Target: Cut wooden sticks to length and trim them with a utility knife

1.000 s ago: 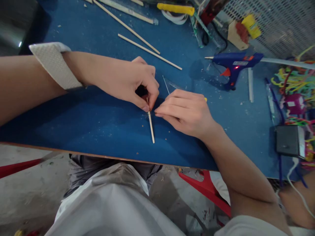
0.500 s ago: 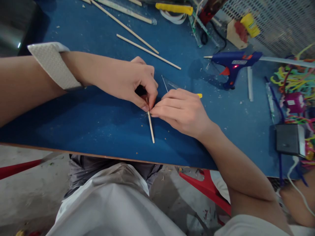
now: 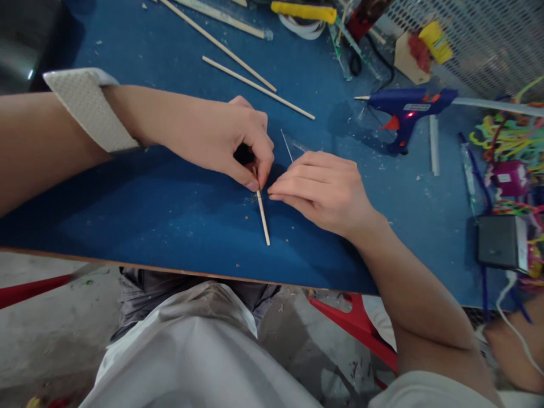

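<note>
My left hand (image 3: 250, 144), with a pale woven band on its wrist, is closed in a pinch on a short wooden stick (image 3: 263, 221). The stick's near end points toward the table's front edge. A fine dark mark crosses it just below my fingertips, and its upper part is mostly hidden. Just right of the stick, my right hand (image 3: 321, 190) has its fingertips pressed together, apart from the stick. Whatever they may hold is too small or hidden to make out. Behind that hand, a thin bright edge (image 3: 287, 145) of a partly hidden clear object shows.
Two long wooden sticks (image 3: 259, 86) lie beyond my hands on the blue table (image 3: 170, 221). A blue glue gun (image 3: 410, 113) with a lit red light stands to the right. Farther right are a black box (image 3: 497, 241) and colourful pipe cleaners (image 3: 505, 136). Yellow-handled pliers (image 3: 304, 11) lie at the back.
My right hand has drawn back to the right, away from the stick, and more of the stick shows. The yellow tip behind that hand is now hidden. My left hand keeps its pinch.
</note>
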Tool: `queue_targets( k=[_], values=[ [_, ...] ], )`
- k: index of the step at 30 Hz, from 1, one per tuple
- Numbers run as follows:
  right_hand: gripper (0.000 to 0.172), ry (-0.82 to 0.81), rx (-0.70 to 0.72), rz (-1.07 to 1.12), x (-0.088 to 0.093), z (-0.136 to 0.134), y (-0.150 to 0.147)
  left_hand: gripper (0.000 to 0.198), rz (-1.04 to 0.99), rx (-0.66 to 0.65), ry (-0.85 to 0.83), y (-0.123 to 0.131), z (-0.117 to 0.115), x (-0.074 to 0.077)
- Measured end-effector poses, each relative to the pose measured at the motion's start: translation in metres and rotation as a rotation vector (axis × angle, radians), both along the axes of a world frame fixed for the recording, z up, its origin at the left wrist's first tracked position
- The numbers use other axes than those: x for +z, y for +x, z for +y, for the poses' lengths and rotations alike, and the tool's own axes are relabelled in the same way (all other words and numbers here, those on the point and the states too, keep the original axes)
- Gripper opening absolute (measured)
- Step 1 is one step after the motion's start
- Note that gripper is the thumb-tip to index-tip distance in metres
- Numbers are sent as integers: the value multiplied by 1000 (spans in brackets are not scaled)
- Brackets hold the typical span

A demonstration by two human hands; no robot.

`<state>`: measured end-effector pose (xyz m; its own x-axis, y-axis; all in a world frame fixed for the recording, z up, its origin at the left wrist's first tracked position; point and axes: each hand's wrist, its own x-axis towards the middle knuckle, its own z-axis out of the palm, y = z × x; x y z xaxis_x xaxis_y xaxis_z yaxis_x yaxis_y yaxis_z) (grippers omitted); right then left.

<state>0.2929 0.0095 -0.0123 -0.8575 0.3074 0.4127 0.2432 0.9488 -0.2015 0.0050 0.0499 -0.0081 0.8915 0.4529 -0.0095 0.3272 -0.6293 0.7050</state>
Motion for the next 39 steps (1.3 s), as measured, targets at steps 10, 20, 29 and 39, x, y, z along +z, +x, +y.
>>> queue_targets(
  k=[10, 20, 29, 39],
  values=[
    [25, -73, -34, -28, 0, 0, 1, 25, -52, -10, 4, 0, 0, -3],
    [29, -93, -24, -12, -2, 1, 1, 32, -6, -8, 2, 1, 0, 0],
    [26, -61, -34, -30, -3, -3, -3, 29, 24, 16, -3, -1, 1, -4],
    [29, -70, -59, -35, -2, 0, 1, 32, 15, 4, -3, 0, 1, -2]
  ],
)
